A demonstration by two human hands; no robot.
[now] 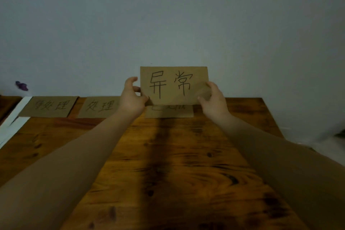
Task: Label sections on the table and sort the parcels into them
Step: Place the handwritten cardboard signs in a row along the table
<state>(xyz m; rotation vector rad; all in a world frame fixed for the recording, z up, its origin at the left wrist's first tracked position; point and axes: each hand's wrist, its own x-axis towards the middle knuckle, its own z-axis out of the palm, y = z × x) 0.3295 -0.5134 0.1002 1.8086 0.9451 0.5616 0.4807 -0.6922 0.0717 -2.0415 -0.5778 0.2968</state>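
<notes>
A brown cardboard label (174, 85) with two handwritten black characters is held upright above the far edge of the wooden table (168, 155). My left hand (131, 97) pinches its lower left corner and my right hand (214, 99) pinches its right edge. Three more cardboard labels lie flat along the table's far edge: one at the left (49, 106), one in the middle (99, 107), and one (169, 112) partly hidden under the held label. No parcels are in view.
A pale wall (168, 24) rises right behind the table. A white strip (13, 119) runs along the table's left side. A small purple mark (22, 86) is on the wall at the left. The floor (332, 147) shows at the right.
</notes>
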